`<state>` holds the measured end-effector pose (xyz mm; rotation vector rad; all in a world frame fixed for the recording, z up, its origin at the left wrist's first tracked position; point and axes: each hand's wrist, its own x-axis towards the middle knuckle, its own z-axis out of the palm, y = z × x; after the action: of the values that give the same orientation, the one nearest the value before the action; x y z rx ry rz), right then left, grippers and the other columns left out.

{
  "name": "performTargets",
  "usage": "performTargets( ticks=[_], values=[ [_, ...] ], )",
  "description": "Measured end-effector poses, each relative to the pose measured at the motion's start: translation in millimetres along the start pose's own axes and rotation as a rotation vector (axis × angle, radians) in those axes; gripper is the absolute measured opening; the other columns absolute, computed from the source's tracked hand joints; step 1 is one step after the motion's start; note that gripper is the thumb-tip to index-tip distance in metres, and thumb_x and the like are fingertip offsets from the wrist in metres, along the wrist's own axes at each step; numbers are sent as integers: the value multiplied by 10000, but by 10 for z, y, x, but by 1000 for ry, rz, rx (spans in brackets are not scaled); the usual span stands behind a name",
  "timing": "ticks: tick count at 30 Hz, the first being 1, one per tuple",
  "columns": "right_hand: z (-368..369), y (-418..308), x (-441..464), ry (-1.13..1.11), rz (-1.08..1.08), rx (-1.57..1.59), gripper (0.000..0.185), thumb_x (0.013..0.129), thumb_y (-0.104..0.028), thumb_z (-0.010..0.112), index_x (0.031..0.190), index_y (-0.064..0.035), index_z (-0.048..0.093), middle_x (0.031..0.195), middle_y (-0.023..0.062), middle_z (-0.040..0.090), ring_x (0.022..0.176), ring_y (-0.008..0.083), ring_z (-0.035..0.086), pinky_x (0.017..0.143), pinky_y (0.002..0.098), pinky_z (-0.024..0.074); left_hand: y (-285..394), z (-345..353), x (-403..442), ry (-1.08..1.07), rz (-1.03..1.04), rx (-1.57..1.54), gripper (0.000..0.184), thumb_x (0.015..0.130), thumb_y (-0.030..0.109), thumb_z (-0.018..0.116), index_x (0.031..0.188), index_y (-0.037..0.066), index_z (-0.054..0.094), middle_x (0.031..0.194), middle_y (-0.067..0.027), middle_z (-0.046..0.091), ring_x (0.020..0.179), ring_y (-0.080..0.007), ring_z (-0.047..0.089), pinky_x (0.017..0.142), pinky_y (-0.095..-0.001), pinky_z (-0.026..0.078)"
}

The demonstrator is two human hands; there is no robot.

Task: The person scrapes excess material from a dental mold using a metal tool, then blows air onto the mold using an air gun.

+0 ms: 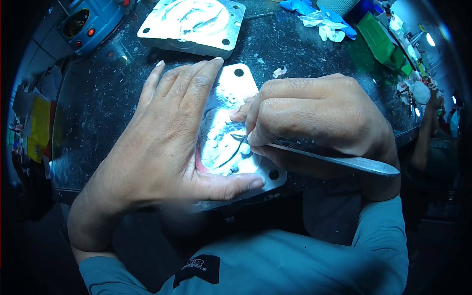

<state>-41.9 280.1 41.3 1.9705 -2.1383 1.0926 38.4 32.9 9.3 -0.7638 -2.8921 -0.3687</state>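
Note:
A flat metal mould plate [246, 81] with round corner holes lies on the dark table, its recess filled with lumpy white material [228, 155]. Spread over the plate's left side is my left hand [169, 135], its thumb along the near edge and its fingers toward the far edge. It grips no tool. My right hand [309, 113] pinches a slim metal tool [344, 160]; the broad rounded end points right, and the thin curved tip is at the white material. One finger of that hand reaches toward the material's surface. Part of the plate is hidden under both hands.
A second metal block [184, 37] bearing white material stands behind the plate. A blue machine [91, 27] is at the back left. Crumpled blue and white gloves [327, 24] and a green bin [381, 42] lie at the back right. Another person's arm [425, 128] shows far right.

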Motion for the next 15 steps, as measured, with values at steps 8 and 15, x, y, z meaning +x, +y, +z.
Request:
performTargets(
  ticks=[8,15],
  values=[
    [10,-55,16,-1,89,60,195,739,27,843,837,-18,680,831,136,721,926,324,800,796,381,630,34,-28,4,-8,-14,-29,1519,524,865,862,1632,-9,301,1591,-318,410,1505,-502,384,1291,-655,163],
    [-51,-78,38,-61,153,59,203,716,24,839,836,-10,679,847,129,717,947,319,795,823,386,629,61,-17,-11,14,-35,-58,1497,520,821,903,1624,-7,326,1579,-299,433,1494,-488,395,1269,-614,260]
  ],
)
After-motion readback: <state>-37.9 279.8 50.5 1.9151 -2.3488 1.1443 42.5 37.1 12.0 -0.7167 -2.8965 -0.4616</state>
